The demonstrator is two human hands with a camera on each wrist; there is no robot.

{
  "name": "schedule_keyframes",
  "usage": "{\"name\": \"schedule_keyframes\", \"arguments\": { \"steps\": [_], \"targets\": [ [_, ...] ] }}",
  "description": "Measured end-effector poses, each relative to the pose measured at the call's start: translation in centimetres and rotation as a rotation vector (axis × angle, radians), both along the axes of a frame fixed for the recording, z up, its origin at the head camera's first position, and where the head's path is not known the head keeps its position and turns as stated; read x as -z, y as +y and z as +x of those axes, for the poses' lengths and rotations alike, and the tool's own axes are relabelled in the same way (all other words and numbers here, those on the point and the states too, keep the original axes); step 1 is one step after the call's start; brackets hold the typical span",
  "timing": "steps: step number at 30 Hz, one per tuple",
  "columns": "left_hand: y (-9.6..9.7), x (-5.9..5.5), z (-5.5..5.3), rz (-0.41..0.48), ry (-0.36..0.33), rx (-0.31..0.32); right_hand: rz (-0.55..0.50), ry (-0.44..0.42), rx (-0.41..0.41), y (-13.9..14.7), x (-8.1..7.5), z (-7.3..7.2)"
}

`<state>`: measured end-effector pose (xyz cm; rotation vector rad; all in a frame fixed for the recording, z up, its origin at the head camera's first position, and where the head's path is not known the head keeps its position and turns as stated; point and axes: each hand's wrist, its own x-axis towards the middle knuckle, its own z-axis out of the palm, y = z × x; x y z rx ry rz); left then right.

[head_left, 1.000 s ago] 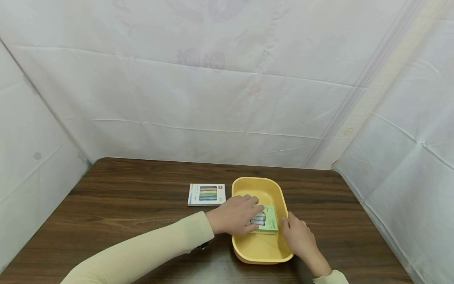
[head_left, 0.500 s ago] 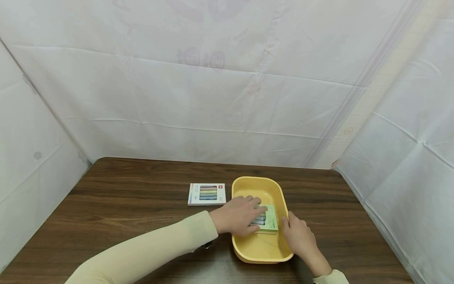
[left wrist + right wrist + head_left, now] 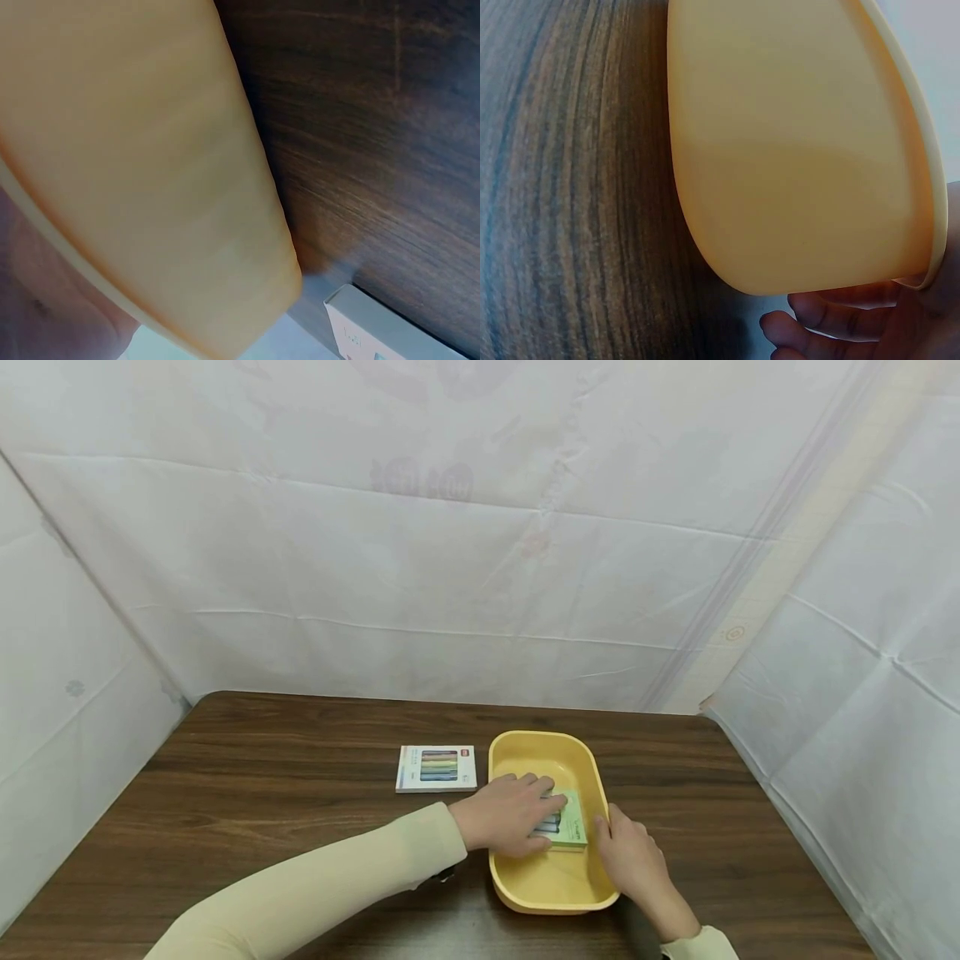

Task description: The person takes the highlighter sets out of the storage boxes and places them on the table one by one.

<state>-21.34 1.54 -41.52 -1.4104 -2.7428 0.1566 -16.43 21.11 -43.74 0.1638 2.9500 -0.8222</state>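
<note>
A yellow plastic bin (image 3: pixel 547 889) stands on the table. Inside it lies a green box of pens (image 3: pixel 574 827), with pale sticks showing through its window. My left hand (image 3: pixel 506 814) reaches over the bin's left side and spans this box, thumb at the near edge and fingers curved across its top; the box's left part is hidden under the palm. My right hand (image 3: pixel 636 858) grips the bin's right rim, thumb inside and fingers outside. In the right wrist view the fingers (image 3: pixel 847 319) curl below the bin's outer wall (image 3: pixel 795 187).
A white box of coloured pens (image 3: pixel 437 768) lies on the dark wood table (image 3: pixel 300 760), left of the bin. White cloth (image 3: pixel 450 568) hangs behind the table and along both sides. The left wrist view is mostly filled by the bin's outer wall (image 3: pixel 165 172).
My left hand has shifted slightly right over the green box of pens. The bin, the box and my right hand hold their places.
</note>
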Motion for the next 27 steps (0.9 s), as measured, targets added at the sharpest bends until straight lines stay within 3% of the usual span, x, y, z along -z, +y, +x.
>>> {"name": "schedule_keyframes", "arguments": {
  "steps": [27],
  "targets": [
    [0.9,0.26,-0.35,-0.013,-0.012,-0.002,0.014,0.007,-0.013,0.02,-0.06,0.03]
  ]
}}
